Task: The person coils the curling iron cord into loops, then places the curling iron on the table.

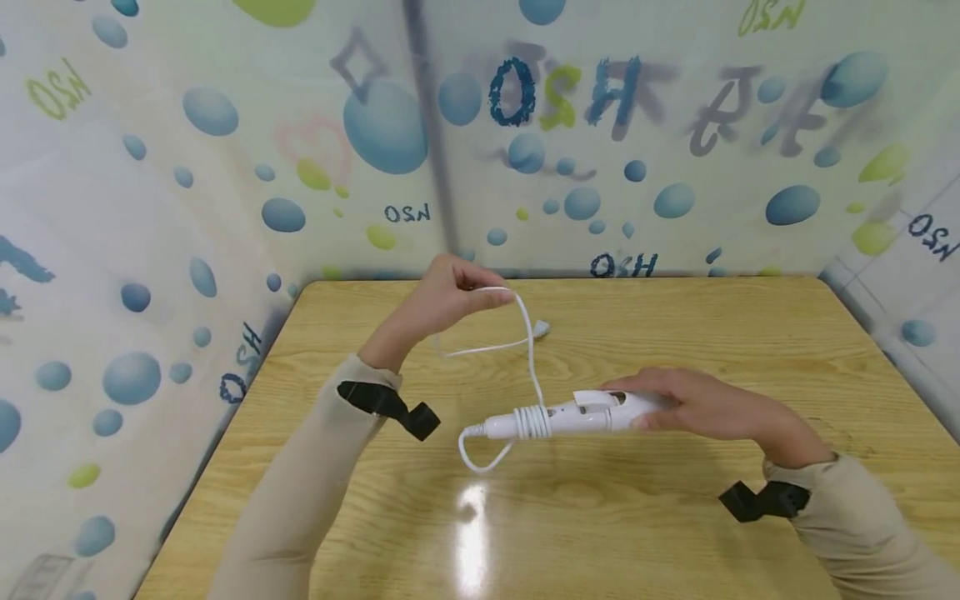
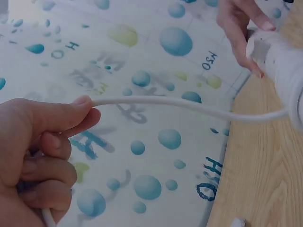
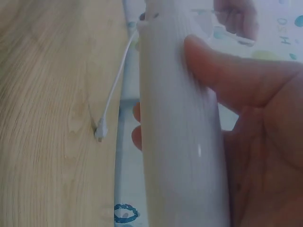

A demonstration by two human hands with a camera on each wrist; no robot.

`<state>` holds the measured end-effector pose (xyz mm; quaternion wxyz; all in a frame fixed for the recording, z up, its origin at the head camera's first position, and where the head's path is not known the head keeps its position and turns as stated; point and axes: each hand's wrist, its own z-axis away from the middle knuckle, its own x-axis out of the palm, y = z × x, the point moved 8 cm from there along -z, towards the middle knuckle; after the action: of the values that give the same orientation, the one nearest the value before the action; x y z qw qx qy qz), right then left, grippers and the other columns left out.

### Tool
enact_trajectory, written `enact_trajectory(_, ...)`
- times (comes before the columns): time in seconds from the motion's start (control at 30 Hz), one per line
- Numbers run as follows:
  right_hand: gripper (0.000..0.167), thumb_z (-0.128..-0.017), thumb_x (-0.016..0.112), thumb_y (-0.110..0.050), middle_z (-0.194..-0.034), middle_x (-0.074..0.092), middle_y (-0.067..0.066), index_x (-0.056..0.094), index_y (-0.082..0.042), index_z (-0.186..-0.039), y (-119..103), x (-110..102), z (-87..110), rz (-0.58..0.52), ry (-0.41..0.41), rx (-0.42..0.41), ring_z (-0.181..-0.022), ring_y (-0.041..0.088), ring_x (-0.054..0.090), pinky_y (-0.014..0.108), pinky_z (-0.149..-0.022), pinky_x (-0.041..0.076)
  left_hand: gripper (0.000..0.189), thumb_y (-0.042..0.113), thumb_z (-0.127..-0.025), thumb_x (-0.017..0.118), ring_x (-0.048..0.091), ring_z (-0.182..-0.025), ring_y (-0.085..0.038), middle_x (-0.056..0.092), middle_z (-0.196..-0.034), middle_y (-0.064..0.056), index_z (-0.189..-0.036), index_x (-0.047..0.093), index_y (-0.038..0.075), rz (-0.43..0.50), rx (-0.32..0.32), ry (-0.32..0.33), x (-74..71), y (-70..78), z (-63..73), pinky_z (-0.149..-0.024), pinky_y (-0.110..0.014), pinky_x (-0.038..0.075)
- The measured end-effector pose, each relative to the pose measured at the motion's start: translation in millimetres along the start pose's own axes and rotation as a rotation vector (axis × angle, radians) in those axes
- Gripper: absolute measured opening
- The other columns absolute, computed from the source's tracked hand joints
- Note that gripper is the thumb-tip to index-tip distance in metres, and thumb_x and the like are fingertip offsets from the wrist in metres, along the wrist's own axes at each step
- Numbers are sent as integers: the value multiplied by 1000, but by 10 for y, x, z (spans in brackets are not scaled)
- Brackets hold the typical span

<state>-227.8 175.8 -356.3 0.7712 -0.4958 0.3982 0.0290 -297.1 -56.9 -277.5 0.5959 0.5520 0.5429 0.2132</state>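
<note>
Now, left of the white wand-shaped appliance [image 1: 567, 420], we have a beige sleeve [image 1: 300, 483] wearing a black strap [image 1: 378, 400], and just beyond the appliance's left end the left grip [image 1: 446, 298] pinches the white cord [image 1: 532, 354] between thumb and finger, other fingers curled! From that pinch the cord drops to the appliance and wraps round its body in a snug coil [image 1: 532, 422], a small loop bowing out near the appliance's left tip. Beyond the coil, the plug [image 1: 541, 329] lies on the desk [image 1: 600, 517]. And the appliance itself? Over the desk, its right end clamped by the right grip [image 1: 701, 404], thumb and fingers wrapped around! Farther right of the appliance, a second beige sleeve [image 1: 862, 517], second black strap [image 1: 780, 500].
</note>
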Motion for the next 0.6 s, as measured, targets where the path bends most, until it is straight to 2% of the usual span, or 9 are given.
enact_trajectory(0.13,53,-91,56,-30,-116,51,12,43,-7,-137,44,-32,-11,35,39,46,-86,19,48,32,-67,40,13,12,-84,67,27,-46,-12,59,-58,-5,-89,73,1,-1,46,-44,88,164,77,-51,-28,33)
enact_trajectory(0.3,52,-90,59,-29,-120,50,17,45,-10,-136,117,-83,-25,73,119,144,-87,22,48,35,-67,39,13,10,-87,64,27,-45,-11,65,-71,-3,-91,73,2,-45,68,-95,201,304,177,-55,-26,37)
enact_trajectory(0.37,51,-90,60,-26,-118,51,17,46,-10,-136,152,-105,-46,98,155,173,-85,22,48,35,-66,40,13,10,-87,63,26,-44,-12,61,-66,-3,-91,74,5,-74,69,-107,243,343,217,-54,-26,35)
enact_trajectory(0.5,49,-90,60,-19,-119,53,20,46,-5,-135,206,-154,-96,139,216,193,-87,24,50,37,-68,41,12,10,-88,63,31,-47,-12,62,-66,-3,-91,74,6,-114,40,-102,297,356,278,-54,-25,36)
enact_trajectory(0.6,50,-89,60,-16,-119,52,22,44,-4,-135,221,-211,-110,176,271,215,-89,28,50,39,-68,41,13,9,-87,63,38,-51,-10,68,-78,-2,-92,73,3,-127,-8,-82,320,342,320,-54,-23,37)
